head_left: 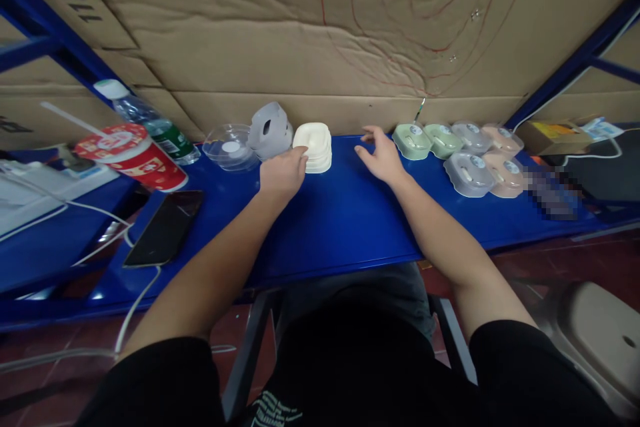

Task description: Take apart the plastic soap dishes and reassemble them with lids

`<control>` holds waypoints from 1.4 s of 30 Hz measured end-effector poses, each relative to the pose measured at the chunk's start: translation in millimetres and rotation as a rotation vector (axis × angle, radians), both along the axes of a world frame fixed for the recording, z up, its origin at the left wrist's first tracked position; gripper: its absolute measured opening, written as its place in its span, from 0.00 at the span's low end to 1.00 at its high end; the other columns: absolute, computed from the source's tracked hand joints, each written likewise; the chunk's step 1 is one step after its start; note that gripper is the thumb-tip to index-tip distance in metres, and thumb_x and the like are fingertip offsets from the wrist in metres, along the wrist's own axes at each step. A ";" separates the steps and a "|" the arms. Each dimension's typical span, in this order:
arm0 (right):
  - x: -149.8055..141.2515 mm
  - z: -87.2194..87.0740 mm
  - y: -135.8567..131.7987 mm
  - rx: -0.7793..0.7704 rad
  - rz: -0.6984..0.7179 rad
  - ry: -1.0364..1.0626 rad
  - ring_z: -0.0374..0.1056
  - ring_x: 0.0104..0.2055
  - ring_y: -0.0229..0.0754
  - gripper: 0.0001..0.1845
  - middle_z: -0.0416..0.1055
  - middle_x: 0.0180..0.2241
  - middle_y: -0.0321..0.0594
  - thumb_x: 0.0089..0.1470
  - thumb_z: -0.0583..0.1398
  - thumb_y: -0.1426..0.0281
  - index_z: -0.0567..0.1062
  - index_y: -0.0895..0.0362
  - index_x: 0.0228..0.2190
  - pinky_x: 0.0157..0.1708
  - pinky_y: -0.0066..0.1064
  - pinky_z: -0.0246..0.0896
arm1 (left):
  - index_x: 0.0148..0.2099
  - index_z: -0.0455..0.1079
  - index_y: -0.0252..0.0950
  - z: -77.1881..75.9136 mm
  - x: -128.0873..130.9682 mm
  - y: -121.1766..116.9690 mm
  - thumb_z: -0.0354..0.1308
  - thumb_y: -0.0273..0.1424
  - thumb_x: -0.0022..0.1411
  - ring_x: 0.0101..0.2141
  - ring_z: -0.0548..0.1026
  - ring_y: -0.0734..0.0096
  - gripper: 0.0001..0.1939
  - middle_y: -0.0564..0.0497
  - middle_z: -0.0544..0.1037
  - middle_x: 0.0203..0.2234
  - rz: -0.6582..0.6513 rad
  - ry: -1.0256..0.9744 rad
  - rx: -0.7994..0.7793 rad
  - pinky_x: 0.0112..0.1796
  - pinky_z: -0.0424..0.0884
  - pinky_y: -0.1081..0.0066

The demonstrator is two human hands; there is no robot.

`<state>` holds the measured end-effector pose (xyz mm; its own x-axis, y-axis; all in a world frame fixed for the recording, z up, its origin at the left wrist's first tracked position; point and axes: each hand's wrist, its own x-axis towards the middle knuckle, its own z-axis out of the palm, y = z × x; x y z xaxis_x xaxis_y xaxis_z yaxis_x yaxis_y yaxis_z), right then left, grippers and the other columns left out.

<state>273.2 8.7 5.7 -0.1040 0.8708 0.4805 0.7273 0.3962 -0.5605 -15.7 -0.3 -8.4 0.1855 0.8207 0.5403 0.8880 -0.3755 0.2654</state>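
At the left edge of a stack of cream, rounded-square plastic trays (314,140), my left hand (283,177) is closed with its thumb over the rim of the upper tray. Its other fingers are mostly hidden beneath. My right hand (383,155) hovers over the blue table (345,213), fingers apart and holding nothing. Behind my left hand stand grey curved plastic pieces with an oval hole (270,130). Beside them are clear round plastic covers (230,147). To the right of my right hand sit green lidded boxes (413,140) with clear tops.
Grey (467,173) and pinkish (505,173) lidded boxes stand farther right. On the left are a red drink cup (150,160) with a straw, a water bottle (170,137) and a phone (165,227) with a white cable. A cardboard wall (250,33) rises behind the table.
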 end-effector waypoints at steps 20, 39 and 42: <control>45.8 -0.2 9.5 -0.116 -0.125 -0.339 0.63 0.70 0.71 0.40 0.67 0.68 0.57 0.56 0.67 0.53 0.73 0.52 0.67 0.70 0.69 0.55 | 0.75 0.61 0.38 18.3 10.4 -24.3 0.63 0.40 0.69 0.34 0.82 0.61 0.37 0.47 0.86 0.46 -0.206 -0.070 -0.196 0.41 0.74 0.63; 9.7 31.1 -24.0 -0.048 0.147 0.406 0.78 0.27 0.49 0.42 0.79 0.29 0.41 0.62 0.50 0.28 0.78 0.50 0.48 0.27 0.44 0.76 | 0.70 0.70 0.44 18.1 14.5 -32.4 0.62 0.49 0.71 0.35 0.79 0.66 0.31 0.41 0.74 0.64 -0.369 -0.122 0.132 0.38 0.77 0.64; -12.1 31.1 -39.1 -0.134 0.317 0.357 0.73 0.22 0.43 0.38 0.78 0.28 0.37 0.63 0.54 0.30 0.78 0.50 0.46 0.22 0.38 0.72 | 0.58 0.79 0.42 19.5 19.7 -36.7 0.59 0.47 0.74 0.36 0.79 0.66 0.19 0.45 0.81 0.53 -0.344 -0.157 0.184 0.40 0.77 0.64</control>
<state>261.0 -30.4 36.9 -0.2230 0.8793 0.4208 0.3356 0.4746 -0.8137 4.1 -37.0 11.1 0.3360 0.6121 0.7159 0.6565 -0.6972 0.2880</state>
